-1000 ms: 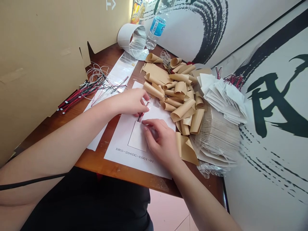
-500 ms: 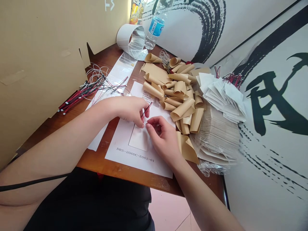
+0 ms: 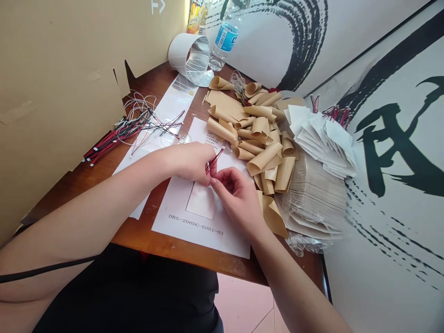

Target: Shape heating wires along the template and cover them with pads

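Red-and-black twin-wire lead (image 3: 215,160) is pinched near its lower end by the left hand (image 3: 189,162), the fingers being closed narrowly on it, and its free end is angled up and to the right. The right hand (image 3: 238,199) is held curled and narrow just beside it; whether the lead is also gripped by that hand cannot be told. Beneath both hands, a white printed sheet (image 3: 173,203) is laid on a wooden table (image 3: 180,252). A pale rectangular patch (image 3: 202,201) is marked on the sheet, and the code DRS-206DC-E001-01 is printed below it. No lead is seen attached to the patch.

Progress is indicated by the surrounding stocks. A bundle of loose red-and-black leads (image 3: 114,138) is kept to the left. Curled tan backing papers (image 3: 263,159) are heaped to the right, and white squares (image 3: 322,138) with red-and-black leads projecting are piled beyond them, apparently as completed pieces. A thick stack of tan-edged sheets (image 3: 312,199) is left beside that pile, apparently unworked. A white film roll (image 3: 183,55) and a water bottle (image 3: 225,39) are placed at the far end.
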{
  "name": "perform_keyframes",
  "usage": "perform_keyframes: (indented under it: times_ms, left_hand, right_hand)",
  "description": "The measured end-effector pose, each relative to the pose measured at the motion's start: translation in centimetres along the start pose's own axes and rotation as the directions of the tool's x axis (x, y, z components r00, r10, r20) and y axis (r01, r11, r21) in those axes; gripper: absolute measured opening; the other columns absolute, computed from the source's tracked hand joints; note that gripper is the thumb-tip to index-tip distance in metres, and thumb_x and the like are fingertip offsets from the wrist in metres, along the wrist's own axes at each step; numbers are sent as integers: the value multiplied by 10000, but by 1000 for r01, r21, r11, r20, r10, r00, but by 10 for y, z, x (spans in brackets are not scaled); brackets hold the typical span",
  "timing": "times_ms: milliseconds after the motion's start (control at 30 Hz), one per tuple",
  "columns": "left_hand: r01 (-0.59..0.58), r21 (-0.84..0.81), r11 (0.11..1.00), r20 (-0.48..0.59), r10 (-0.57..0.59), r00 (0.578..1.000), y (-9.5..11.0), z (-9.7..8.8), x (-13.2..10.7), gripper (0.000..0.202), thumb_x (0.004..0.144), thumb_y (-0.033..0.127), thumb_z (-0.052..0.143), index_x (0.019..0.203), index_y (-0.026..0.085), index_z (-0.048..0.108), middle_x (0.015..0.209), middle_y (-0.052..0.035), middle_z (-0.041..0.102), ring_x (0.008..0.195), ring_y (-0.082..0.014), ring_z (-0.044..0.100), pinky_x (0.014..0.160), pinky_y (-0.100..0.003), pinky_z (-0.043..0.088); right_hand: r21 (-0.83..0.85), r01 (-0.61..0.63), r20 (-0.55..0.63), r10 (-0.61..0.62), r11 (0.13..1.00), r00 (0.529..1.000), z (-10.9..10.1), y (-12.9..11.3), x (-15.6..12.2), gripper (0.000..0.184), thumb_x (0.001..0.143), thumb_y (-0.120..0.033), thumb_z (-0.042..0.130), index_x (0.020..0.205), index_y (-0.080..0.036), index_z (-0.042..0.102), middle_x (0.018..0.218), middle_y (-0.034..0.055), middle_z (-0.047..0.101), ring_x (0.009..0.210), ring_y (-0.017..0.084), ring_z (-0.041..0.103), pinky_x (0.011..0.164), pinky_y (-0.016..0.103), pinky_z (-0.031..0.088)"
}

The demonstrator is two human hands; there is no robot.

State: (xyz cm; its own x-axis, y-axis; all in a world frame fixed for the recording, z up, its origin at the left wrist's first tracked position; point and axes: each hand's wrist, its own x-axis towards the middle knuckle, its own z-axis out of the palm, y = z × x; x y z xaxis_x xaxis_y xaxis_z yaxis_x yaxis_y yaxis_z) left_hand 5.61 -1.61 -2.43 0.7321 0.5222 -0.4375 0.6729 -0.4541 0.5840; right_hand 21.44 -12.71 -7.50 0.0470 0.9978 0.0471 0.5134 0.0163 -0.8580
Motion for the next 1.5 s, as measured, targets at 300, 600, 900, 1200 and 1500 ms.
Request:
perform_keyframes:
  times_ms: [300, 600, 900, 1200, 1500]
  left_hand:
    - [-13, -45, 999, 25, 14, 1000, 0, -4, -2, 293, 680, 333, 720, 948, 218, 721, 898, -17, 760, 808, -178, 658, 625, -270, 430]
    - [3, -33, 999, 23, -2, 1000, 5, -6, -6, 268, 713, 350, 733, 945, 217, 734, 906, -17, 771, 824, -177, 669, 653, -267, 443]
    - [-21, -55, 998, 73, 25, 997, 2, -8, -6, 327, 715, 407, 731, 971, 213, 671, 929, -21, 754, 835, -181, 658, 637, -265, 427]
    - [-17, -27, 999, 144, 21, 989, 3, -7, -9, 247, 681, 407, 708, 863, 240, 695, 796, 13, 711, 694, -161, 589, 559, -276, 377]
    - [-29, -48, 998, 165, 37, 986, 3, -8, -11, 245, 681, 468, 708, 787, 248, 724, 674, 33, 629, 607, -137, 500, 545, -283, 321]
  right_hand:
    - [-52, -23, 108, 29, 998, 994, -12, 2, 3, 242, 768, -382, 799, 846, -221, 636, 789, -13, 637, 709, 144, 516, 648, 283, 408]
    - [-126, 15, 146, 3, 992, 989, -14, -3, 5, 211, 846, -361, 736, 731, -217, 633, 653, -32, 566, 608, 129, 457, 576, 274, 370]
    - [20, -52, 196, 47, 998, 979, -15, -2, 5, 309, 861, -448, 706, 707, -216, 573, 681, -20, 551, 645, 136, 456, 572, 270, 347]
    - [142, -128, 268, 87, 982, 960, -20, -10, 5, 346, 836, -507, 730, 720, -209, 599, 685, -23, 555, 639, 126, 436, 576, 273, 324]
    - [229, -172, 317, 93, 958, 944, -22, -6, 3, 405, 853, -556, 726, 726, -208, 563, 719, -23, 535, 677, 126, 430, 618, 273, 314]
